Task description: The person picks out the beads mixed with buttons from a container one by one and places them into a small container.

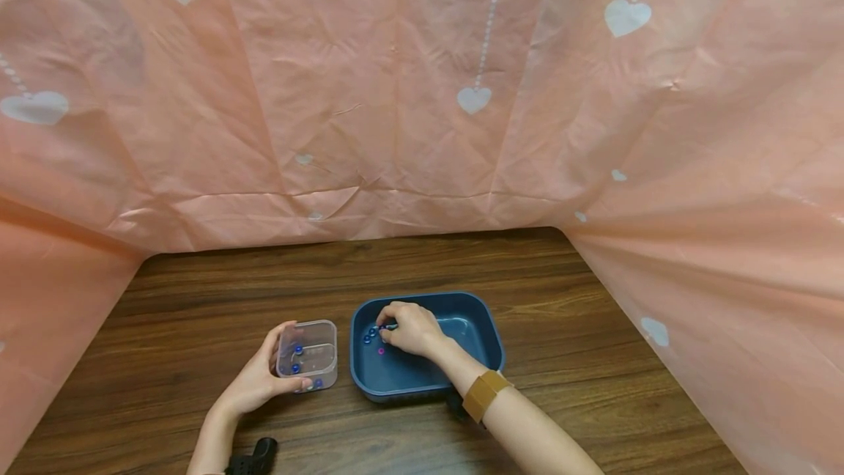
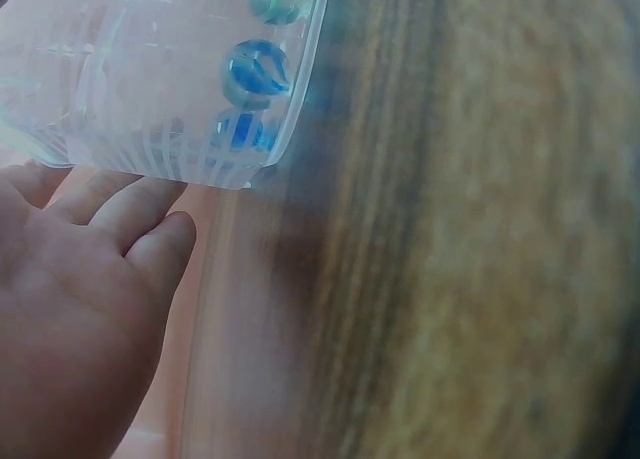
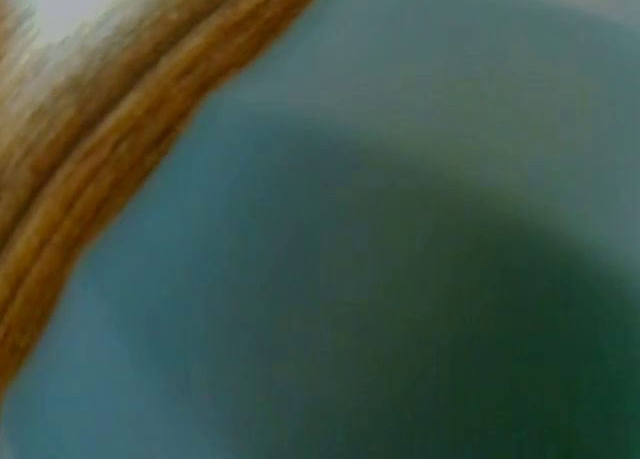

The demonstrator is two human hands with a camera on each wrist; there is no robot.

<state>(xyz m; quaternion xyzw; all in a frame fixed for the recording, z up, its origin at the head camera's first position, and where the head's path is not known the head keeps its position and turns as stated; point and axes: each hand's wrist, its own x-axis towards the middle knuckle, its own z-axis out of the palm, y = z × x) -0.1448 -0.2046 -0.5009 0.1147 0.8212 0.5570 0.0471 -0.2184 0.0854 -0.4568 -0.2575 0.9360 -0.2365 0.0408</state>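
Note:
My left hand (image 1: 264,376) grips a small clear plastic container (image 1: 326,380) from its left side, thumb along the front. Inside it lie several blue marbles (image 1: 296,369); up close, in the left wrist view, these are clear glass marbles (image 2: 256,74) with blue swirls. My right hand (image 1: 414,328) reaches down into a dark blue basin (image 1: 428,391). Its thumb and fingertips curl round a small dark blue marble at the basin's left end. Beside them lie loose blue marbles (image 1: 367,339) and a small pink ring (image 1: 381,351). The right wrist view shows only blurred blue surface.
Both containers stand on a dark wood-grain table (image 1: 277,284), the clear one left of the basin with a narrow gap between. A pink curtain (image 1: 395,130) with white hearts hangs behind and at both sides. A brown strap (image 1: 486,394) circles the right wrist.

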